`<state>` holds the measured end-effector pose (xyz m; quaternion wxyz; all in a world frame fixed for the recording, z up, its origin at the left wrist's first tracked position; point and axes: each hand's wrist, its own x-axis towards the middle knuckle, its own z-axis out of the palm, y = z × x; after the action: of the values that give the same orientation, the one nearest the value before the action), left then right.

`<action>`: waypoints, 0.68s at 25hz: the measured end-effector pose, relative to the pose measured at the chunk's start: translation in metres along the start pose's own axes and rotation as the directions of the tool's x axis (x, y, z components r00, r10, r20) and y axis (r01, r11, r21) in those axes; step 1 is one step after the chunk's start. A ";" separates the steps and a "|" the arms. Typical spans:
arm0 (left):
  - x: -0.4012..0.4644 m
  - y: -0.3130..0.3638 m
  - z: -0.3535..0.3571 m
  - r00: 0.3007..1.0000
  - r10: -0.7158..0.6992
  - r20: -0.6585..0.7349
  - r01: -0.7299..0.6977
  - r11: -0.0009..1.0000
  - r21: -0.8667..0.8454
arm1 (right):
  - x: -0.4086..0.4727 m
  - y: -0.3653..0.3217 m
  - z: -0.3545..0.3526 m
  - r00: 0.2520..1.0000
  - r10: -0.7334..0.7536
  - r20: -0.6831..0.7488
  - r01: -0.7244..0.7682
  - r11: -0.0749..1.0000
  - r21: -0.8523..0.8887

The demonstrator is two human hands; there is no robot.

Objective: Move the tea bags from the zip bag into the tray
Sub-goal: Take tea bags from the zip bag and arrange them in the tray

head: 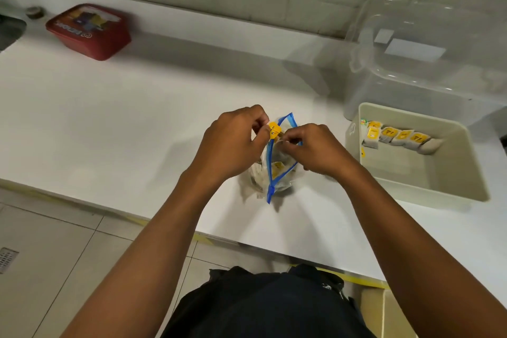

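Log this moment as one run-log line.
left hand: pinches yellow tea bag tag | right hand: pinches at zip bag mouth | tray: row of tea bags inside | step: unloading bag

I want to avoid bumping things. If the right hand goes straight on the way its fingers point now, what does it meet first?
The right hand points left, so it would probably first meet the yellow tea bag tag pinched by the left hand above the zip bag; depth is unclear.
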<state>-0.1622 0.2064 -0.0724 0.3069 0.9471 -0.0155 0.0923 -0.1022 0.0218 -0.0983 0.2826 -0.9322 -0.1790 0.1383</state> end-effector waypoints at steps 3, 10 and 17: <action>0.004 0.001 -0.005 0.999 -0.001 -0.037 -0.002 0.997 -0.072 | -0.006 -0.001 -0.015 0.999 0.041 -0.027 -0.033 0.965 0.262; 0.010 0.008 -0.006 0.998 -0.027 -0.061 0.017 0.988 -0.155 | -0.015 0.006 -0.029 0.994 0.088 -0.057 -0.031 0.765 0.644; 0.014 0.010 -0.003 0.997 0.045 -0.059 -0.053 0.987 -0.153 | -0.020 0.008 -0.035 0.966 0.111 -0.235 0.078 0.739 0.669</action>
<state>-0.1501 0.2002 -0.0618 0.3772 0.9170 -0.0374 0.1245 -0.1053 -0.0095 -0.0718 0.6194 -0.7785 -0.0700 0.0730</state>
